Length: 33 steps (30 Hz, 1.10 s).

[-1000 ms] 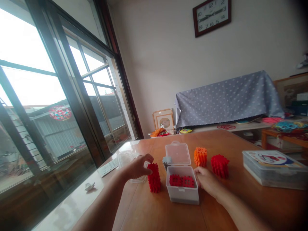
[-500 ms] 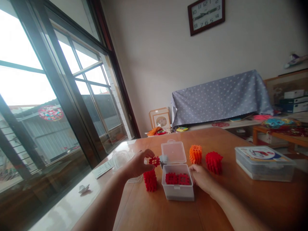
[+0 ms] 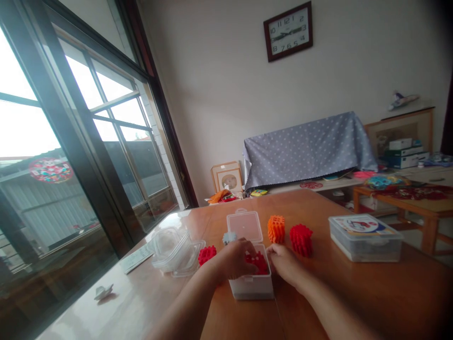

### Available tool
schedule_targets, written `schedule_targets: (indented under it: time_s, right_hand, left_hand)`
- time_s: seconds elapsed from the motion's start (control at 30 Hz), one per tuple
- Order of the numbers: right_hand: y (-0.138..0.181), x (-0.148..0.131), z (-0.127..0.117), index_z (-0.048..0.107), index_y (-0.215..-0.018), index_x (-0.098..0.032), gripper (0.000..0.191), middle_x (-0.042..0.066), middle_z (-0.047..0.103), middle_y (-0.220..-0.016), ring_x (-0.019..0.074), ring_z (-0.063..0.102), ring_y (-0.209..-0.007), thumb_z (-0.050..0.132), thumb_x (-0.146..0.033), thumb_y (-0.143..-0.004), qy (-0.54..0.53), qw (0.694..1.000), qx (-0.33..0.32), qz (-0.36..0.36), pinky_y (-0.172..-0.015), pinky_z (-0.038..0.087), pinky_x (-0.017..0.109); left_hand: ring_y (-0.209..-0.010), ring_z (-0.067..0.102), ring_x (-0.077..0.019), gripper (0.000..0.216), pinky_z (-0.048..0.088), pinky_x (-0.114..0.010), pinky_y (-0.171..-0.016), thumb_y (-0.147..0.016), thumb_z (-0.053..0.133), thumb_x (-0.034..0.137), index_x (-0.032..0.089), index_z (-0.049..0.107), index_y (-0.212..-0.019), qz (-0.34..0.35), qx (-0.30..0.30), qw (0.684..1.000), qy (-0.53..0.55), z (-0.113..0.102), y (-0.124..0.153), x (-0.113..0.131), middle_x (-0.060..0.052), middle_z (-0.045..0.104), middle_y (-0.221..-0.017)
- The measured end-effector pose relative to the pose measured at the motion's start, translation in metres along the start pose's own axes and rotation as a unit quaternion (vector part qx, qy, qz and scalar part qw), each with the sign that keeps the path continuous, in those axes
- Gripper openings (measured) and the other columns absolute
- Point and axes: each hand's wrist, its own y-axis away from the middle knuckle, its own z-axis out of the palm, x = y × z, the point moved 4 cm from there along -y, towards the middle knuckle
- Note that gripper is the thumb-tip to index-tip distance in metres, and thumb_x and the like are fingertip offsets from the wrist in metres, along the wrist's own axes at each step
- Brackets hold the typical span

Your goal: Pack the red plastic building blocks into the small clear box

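Lower centre of frame: left hand (image 3: 236, 259) curled over red blocks (image 3: 257, 261) inside small white box (image 3: 252, 287), pressing them in; right hand (image 3: 283, 261) closed against box's side, steadying it on surface (image 3: 354, 302).

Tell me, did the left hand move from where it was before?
Yes. The left hand went right, from the red block stack over to the small white box, and now reaches into it.
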Motion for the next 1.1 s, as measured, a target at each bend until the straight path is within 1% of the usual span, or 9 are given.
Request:
schedule_targets:
  time_s: [0.13,0.27,0.37,0.53,0.63,0.73,0.83,1.0,1.1]
  right_hand:
    - [0.002,-0.005,-0.003,0.065,-0.079,-0.020,0.016,0.000,0.067,-0.069,0.0161,0.058,-0.066,0.052,-0.029,-0.080,0.008,1.000,0.010,-0.010,-0.058,0.037,0.025]
    - [0.003,-0.007,-0.004,0.065,-0.077,-0.020,0.016,0.000,0.067,-0.070,0.0167,0.058,-0.069,0.053,-0.029,-0.080,0.010,1.000,0.013,-0.012,-0.059,0.037,0.025]
    - [0.003,-0.006,-0.003,0.066,-0.080,-0.020,0.016,0.000,0.067,-0.069,0.0171,0.059,-0.068,0.054,-0.031,-0.080,0.009,1.000,0.008,-0.010,-0.058,0.037,0.025]
    - [0.002,-0.005,-0.001,0.067,-0.082,-0.019,0.017,0.001,0.068,-0.068,0.0165,0.058,-0.064,0.055,-0.031,-0.080,0.003,1.000,-0.004,-0.006,-0.059,0.039,0.025]
    - [0.002,-0.005,-0.001,0.067,-0.082,-0.020,0.017,0.001,0.068,-0.068,0.0164,0.058,-0.063,0.054,-0.030,-0.079,0.002,1.000,-0.005,-0.004,-0.057,0.038,0.025]
    - [0.001,-0.004,-0.001,0.066,-0.081,-0.020,0.015,0.001,0.068,-0.068,0.0171,0.059,-0.064,0.054,-0.029,-0.078,-0.001,1.000,-0.001,-0.003,-0.056,0.037,0.025]
    - [0.002,-0.002,0.000,0.064,-0.082,-0.021,0.014,0.000,0.067,-0.066,0.0172,0.059,-0.064,0.055,-0.031,-0.079,-0.009,1.000,-0.003,-0.001,-0.055,0.037,0.025]
    - [0.003,-0.001,0.000,0.064,-0.082,-0.020,0.019,0.001,0.067,-0.067,0.0171,0.060,-0.064,0.058,-0.038,-0.082,-0.019,1.000,-0.018,-0.003,-0.056,0.040,0.025]
    - [0.003,0.002,0.000,0.064,-0.082,-0.021,0.020,0.001,0.067,-0.066,0.0172,0.060,-0.064,0.058,-0.040,-0.082,-0.007,1.000,-0.017,0.000,-0.056,0.039,0.025]
  left_hand:
    - [-0.088,0.064,-0.0192,0.034,0.051,-0.027,-0.076,-0.069,0.083,0.032,0.019,0.073,-0.099,0.009,0.000,1.000,0.022,0.007,-0.003,-0.006,-0.005,0.066,-0.105]
    - [-0.087,0.066,-0.0178,0.025,0.051,-0.025,-0.075,-0.074,0.070,0.019,0.020,0.074,-0.098,0.023,0.016,0.999,0.032,0.007,0.000,-0.006,-0.004,0.070,-0.102]
    - [-0.087,0.068,-0.0180,0.028,0.051,-0.025,-0.077,-0.078,0.059,0.013,0.022,0.076,-0.098,0.041,0.011,0.999,0.010,0.005,0.004,-0.002,-0.002,0.075,-0.097]
    - [-0.084,0.070,-0.0184,0.028,0.050,-0.026,-0.081,-0.084,0.056,0.018,0.026,0.080,-0.096,0.027,-0.042,0.998,-0.024,0.008,0.005,0.006,0.000,0.079,-0.087]
    - [-0.086,0.069,-0.0180,0.027,0.050,-0.026,-0.085,-0.087,0.055,0.021,0.025,0.080,-0.095,0.028,-0.049,0.998,-0.008,0.011,0.003,0.008,0.001,0.080,-0.087]
    - [-0.085,0.069,-0.0177,0.029,0.050,-0.026,-0.082,-0.087,0.054,0.020,0.022,0.079,-0.100,0.017,-0.040,0.999,0.028,0.012,0.002,0.004,0.000,0.079,-0.087]
    - [-0.089,0.069,-0.0184,0.031,0.052,-0.027,-0.081,-0.085,0.053,0.016,0.020,0.077,-0.104,0.016,0.010,0.997,0.068,-0.002,0.007,0.001,-0.003,0.078,-0.097]
    - [-0.099,0.068,-0.0192,0.028,0.052,-0.030,-0.091,-0.086,0.054,0.014,0.020,0.073,-0.105,0.010,0.095,0.992,0.077,-0.051,0.030,-0.011,-0.005,0.076,-0.110]
    - [-0.104,0.067,-0.0194,0.032,0.051,-0.032,-0.097,-0.083,0.056,0.012,0.021,0.071,-0.109,-0.033,0.122,0.990,0.061,-0.078,0.049,-0.032,-0.005,0.074,-0.115]
